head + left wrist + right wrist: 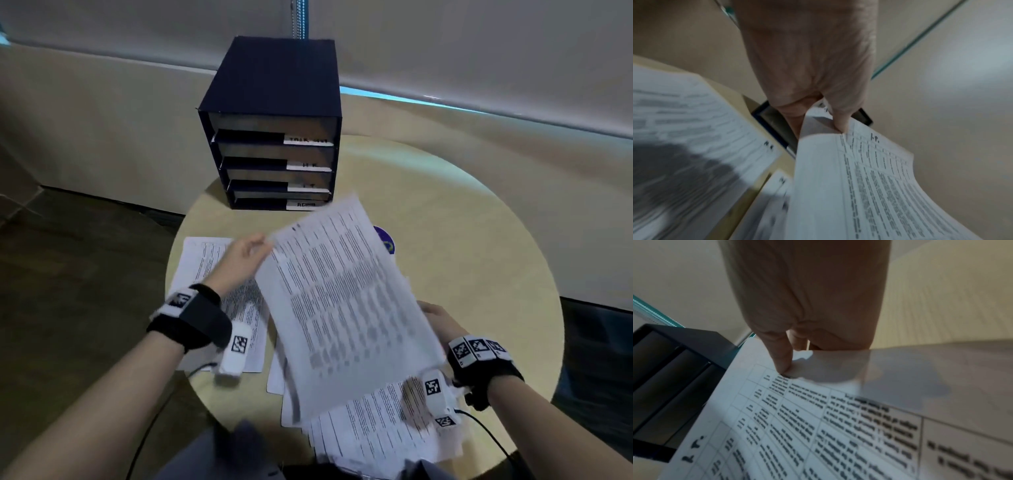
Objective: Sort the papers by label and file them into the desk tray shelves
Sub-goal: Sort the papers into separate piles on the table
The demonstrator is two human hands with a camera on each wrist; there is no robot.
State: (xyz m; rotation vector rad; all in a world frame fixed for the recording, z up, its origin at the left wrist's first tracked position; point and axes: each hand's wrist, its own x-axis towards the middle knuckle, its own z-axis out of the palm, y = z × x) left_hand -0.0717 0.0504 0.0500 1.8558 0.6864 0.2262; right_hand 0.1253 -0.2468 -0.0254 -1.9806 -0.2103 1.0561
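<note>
So the main thing here is a printed sheet (342,301), maybe more than one stacked together (can't tell), held up off the round table (479,240) at a tilt, sitting between the two hands and partly covering the bottom of the desk tray (274,137). The left hand (245,255) has its far left corner pinched, thumb on top and fingers (791,120) curled under the edge, which the left wrist view shows pretty clearly. The right hand (436,317) is on the near right edge with one finger (782,356) pressed down on the printed side and the rest tucked behind the paper, so it's gripping it too. Under the left arm there's a pile of papers (205,260) lying flat on the table, and another messier spread of sheets (373,421) fans out at the near edge under the right wrist. The tray is dark blue, stands at the back of the table, and has four shelves with white label strips, text too blurry to read. A small purple round sticker (385,240) peeks out just beside the held sheet.
</note>
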